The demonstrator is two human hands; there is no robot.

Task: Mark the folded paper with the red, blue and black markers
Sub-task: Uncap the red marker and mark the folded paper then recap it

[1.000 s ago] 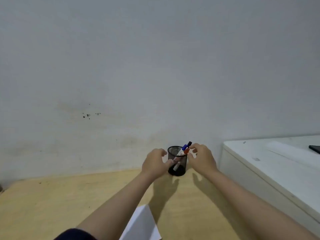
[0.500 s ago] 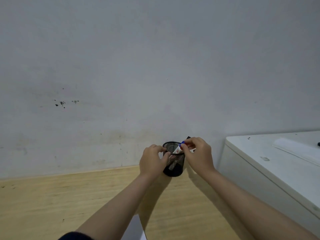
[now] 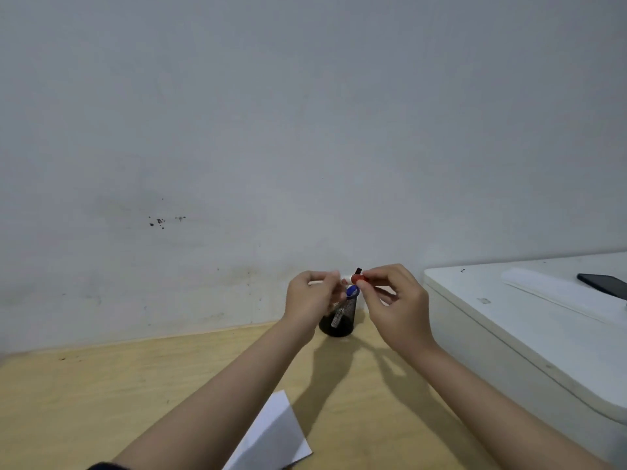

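Observation:
Both hands hold the red marker point(image 3: 349, 277) level above a black mesh pen cup point(image 3: 342, 317) that stands on the wooden table by the wall. My left hand point(image 3: 310, 296) grips the marker's white barrel. My right hand point(image 3: 393, 300) pinches its red cap point(image 3: 357, 278). The blue marker point(image 3: 351, 291) and the black marker point(image 3: 358, 270) stick up out of the cup, partly hidden by my fingers. The folded white paper point(image 3: 274, 439) lies near the table's front edge, between my forearms.
A white cabinet point(image 3: 529, 320) stands against the table's right side, higher than the table top. A dark phone point(image 3: 602, 284) lies on it at the far right. A bare, stained wall rises right behind the cup. The wooden table point(image 3: 101, 395) extends to the left.
The red marker has come out of the cup and now lies level between both hands. My left hand left the cup's rim and took the barrel. The paper is back in view.

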